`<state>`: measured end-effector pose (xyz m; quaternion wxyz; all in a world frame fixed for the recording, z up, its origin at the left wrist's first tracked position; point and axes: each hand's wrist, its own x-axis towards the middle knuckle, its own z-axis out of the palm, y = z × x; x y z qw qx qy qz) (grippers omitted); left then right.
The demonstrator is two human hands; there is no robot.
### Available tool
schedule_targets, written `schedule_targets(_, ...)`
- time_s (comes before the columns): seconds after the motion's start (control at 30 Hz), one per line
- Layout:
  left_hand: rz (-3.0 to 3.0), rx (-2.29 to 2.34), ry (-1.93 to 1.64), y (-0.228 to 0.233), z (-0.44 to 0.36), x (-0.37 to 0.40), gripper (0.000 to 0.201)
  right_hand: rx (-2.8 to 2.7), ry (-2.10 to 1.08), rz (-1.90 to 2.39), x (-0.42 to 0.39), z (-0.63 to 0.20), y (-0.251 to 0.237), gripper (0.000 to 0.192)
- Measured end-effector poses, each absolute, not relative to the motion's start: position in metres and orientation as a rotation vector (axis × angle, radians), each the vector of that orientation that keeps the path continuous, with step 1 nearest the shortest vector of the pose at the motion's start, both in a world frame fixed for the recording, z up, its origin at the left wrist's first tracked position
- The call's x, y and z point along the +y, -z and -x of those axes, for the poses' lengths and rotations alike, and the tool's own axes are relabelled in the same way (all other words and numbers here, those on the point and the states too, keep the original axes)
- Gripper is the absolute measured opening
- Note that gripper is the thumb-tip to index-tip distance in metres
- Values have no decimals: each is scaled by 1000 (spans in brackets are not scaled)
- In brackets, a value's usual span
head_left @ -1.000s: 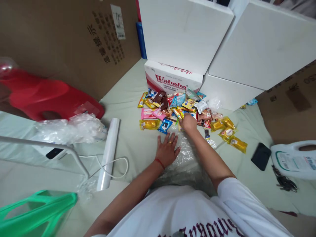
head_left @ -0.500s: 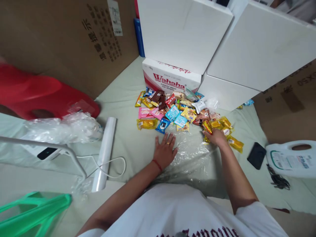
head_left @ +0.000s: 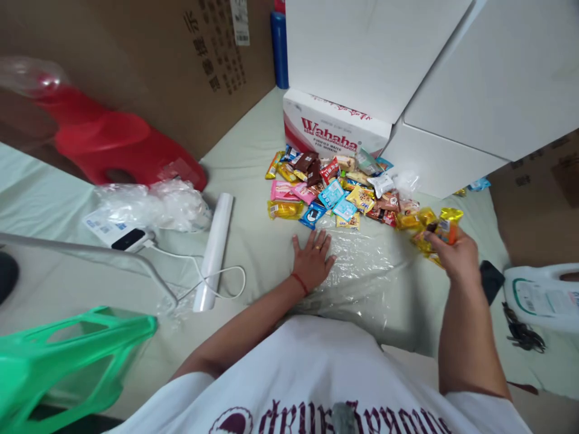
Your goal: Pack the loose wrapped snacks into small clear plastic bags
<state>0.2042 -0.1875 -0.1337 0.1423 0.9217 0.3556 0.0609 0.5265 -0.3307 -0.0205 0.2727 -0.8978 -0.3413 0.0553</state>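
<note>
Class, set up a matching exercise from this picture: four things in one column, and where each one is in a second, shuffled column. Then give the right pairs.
Things:
1. left hand
2. yellow snack packet
3. red stool
4. Wahaha box

Places:
A. behind the snack pile, under a white box
B. held up in the right hand
C. flat on the clear plastic bag
D. far left, by the cardboard box

Pairs: 1-C, 2-B, 3-D, 4-A
</note>
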Motion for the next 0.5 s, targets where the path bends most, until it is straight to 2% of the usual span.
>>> schedule_targets(0.07, -2636, 1025, -187, 133, -204, -184, 59, -1064, -257, 2360, -338, -502, 1, 44)
schedule_targets(0.13, -2613, 1013, -181, 132, -203, -176, 56, -1375, -573, 2244, -331, -467, -4, 36)
schedule_targets(0.2, -2609, 972, -155, 131, -201, -167, 52, -1702, -934, 2066, -314, -432, 6, 26)
schedule_targets(0.27, -2631, 913, -127, 132, -198, -159, 50, -1955, -1108, 2022, -294, -405, 27, 17)
schedule_targets(0.33, -2667, 873, -130, 133, -194, -155, 50, -2108, -1053, 2139, -279, -391, 50, 19)
schedule_targets(0.43, -2714, 859, -193, 136, -190, -156, 51, -2063, -780, 2291, -272, -388, 74, 39)
schedule_targets(0.5, -2727, 865, -228, 138, -188, -158, 51, -1975, -662, 2307, -278, -392, 80, 38)
